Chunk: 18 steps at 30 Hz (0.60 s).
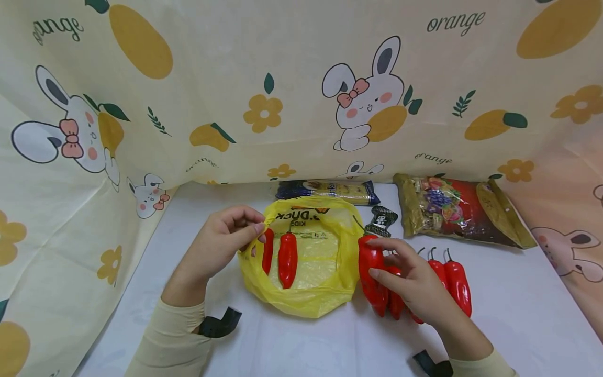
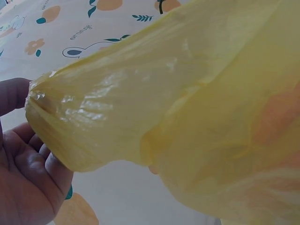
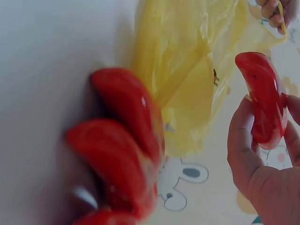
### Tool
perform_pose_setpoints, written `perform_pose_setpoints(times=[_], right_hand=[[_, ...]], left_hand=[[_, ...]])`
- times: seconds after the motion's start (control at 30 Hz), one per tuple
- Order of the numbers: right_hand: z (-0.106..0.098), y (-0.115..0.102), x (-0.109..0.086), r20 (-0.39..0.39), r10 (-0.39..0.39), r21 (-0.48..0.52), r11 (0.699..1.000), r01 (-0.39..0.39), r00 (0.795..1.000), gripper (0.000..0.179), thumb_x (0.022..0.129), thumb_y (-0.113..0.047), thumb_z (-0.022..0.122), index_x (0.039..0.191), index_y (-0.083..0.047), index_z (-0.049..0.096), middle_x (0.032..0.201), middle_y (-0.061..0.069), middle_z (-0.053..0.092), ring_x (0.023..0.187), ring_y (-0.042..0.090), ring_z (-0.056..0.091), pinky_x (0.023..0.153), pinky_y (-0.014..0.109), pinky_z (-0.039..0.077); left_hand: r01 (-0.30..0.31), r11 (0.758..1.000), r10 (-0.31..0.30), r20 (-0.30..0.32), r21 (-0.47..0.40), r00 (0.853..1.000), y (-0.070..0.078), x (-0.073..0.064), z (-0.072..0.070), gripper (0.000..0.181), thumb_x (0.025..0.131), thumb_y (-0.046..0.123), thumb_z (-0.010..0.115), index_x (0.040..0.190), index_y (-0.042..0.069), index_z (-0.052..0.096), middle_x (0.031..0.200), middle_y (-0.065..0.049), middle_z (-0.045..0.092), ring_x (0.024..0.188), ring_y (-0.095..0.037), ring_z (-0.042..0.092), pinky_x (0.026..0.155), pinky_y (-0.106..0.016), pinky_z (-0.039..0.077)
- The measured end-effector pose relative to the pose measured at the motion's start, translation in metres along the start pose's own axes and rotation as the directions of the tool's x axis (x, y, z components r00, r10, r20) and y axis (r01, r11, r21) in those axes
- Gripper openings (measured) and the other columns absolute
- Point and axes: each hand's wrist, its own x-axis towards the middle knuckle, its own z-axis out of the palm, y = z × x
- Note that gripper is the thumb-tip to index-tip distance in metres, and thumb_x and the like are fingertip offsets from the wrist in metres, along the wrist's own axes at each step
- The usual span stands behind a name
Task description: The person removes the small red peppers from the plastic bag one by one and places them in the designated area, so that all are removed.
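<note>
Right fingers (image 3: 241, 144), red pepper (image 3: 265, 99) between them

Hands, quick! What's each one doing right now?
Left hand: pinching the edge of the yellow bag.
Right hand: holding a red pepper.

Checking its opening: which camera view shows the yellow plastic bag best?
The head view: nearly the whole translucent yellow plastic bag shows, mouth open, two long red peppers inside. The left wrist view shows only a stretched part, pinched by the left hand; the right wrist view, its side, partly behind other peppers.
</note>
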Motion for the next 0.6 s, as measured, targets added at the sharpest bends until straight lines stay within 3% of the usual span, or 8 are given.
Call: perform_pose_setpoints(times=[0.37, 0.6], right_hand=[[-0.028, 0.014, -0.012, -0.066, -0.018, -0.017, 1.000, 0.017, 0.998, 0.053, 0.105, -0.007, 0.073, 0.154, -0.014, 0.055, 0.162, 0.016, 0.042, 0.135, 0.053, 0.051, 0.081, 0.046, 0.065], [-0.046, 0.022, -0.018, -0.139, 0.048, -0.058, 0.997, -0.056, 0.989, 0.059, 0.106, -0.010, 0.073, 0.160, -0.016, 0.049, 0.164, 0.020, 0.038, 0.137, 0.051, 0.048, 0.081, 0.046, 0.065]], left_hand=[[0.003, 1.000, -0.003, 0.004, 0.002, 1.000, -0.002, 0.001, 0.001, 0.014, 0.107, 0.006, 0.066, 0.116, -0.005, 0.070, 0.095, -0.014, 0.073, 0.079, -0.028, 0.062, 0.069, -0.028, 0.055], [0.004, 1.000, -0.004, 0.005, -0.001, 1.000, -0.002, 0.001, 0.001, 0.014, 0.107, 0.005, 0.066, 0.115, -0.005, 0.070, 0.095, -0.014, 0.073, 0.079, -0.028, 0.062, 0.069, -0.027, 0.056]])
